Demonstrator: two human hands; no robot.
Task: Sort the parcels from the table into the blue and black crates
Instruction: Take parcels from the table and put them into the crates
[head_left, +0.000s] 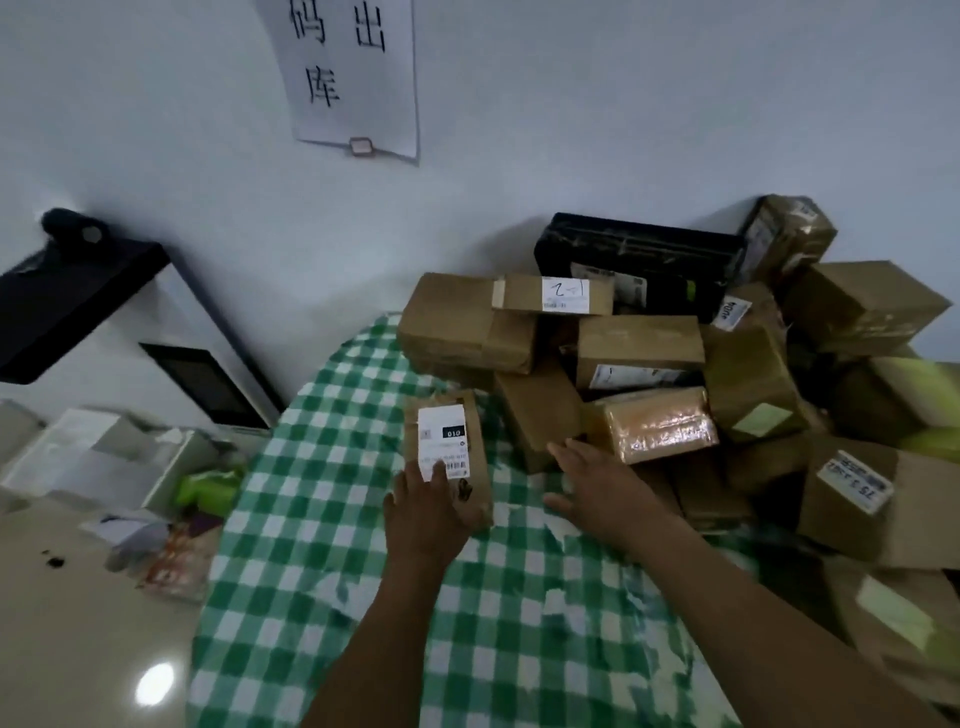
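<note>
Two hands in view, one small parcel apart from the rest, one heap.

Heap of parcels: far right of the counter (322, 571), on a green-and-white checked cloth, against the wall. They are mostly brown boxes, a dozen or more, and overlap too much for an exact count. One black parcel (639, 260) lies at the far side. One glossy taped parcel (654, 423) lies at the near edge. One slim box (550, 293) on top has a handwritten label.

Small brown parcel (452, 457): left of the heap, just apart from it, white label reading "010" facing up. Cannot tell whether it rests on the cloth or is lifted.

Left hand (426, 514): grips the near end of the small brown parcel, thumb lying on the label's lower edge.

Right hand (597, 488): palm down, fingers spread and straight, holding nothing. It is just near of the glossy taped parcel, with its fingertips at the heap's edge. Contact cannot be told.

One paper sign (353, 73) hangs on the wall, far centre.
</note>
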